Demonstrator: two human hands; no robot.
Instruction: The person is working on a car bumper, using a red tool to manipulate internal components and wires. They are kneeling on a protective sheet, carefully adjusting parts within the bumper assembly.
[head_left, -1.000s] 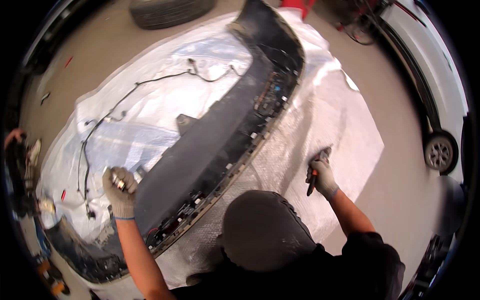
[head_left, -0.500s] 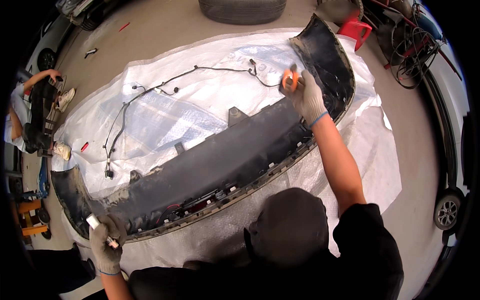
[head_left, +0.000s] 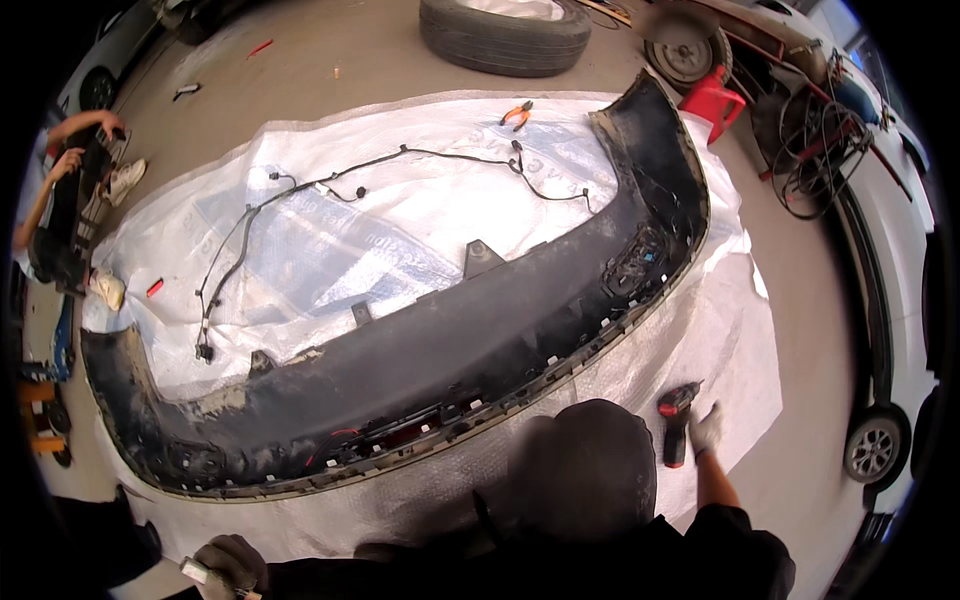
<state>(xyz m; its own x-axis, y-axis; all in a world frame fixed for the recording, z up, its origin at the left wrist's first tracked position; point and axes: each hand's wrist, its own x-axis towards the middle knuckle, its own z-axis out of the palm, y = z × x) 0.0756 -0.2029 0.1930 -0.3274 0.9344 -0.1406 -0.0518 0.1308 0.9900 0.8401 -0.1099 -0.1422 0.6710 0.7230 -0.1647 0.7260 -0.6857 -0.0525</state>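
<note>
A large black bumper [head_left: 470, 300] lies inner side up on a white plastic sheet [head_left: 330, 225], dirt along its edges. My right hand [head_left: 706, 430], in a pale knit glove, is beside a black-and-red cordless drill [head_left: 676, 428] on the near right of the sheet; its fingers are stretched out and it does not grip the drill. At the lower left, my gloved left hand [head_left: 232, 562] is closed around a small white piece [head_left: 195, 570], mostly hidden by the fingers. Beyond the bumper lie a black wiring harness [head_left: 405, 151] and orange-handled pliers [head_left: 516, 117].
A person [head_left: 70, 180] sits at the left edge of the sheet, near a small red item [head_left: 155, 288]. A tyre [head_left: 505, 40] lies at the back. Far right are a red jug [head_left: 712, 105], coiled cables [head_left: 820, 160] and a white car [head_left: 875, 270].
My right hand has drawn back from the far right to beside the drill. The pliers it held now lie on the sheet. My left hand has come nearer, still holding the white piece.
</note>
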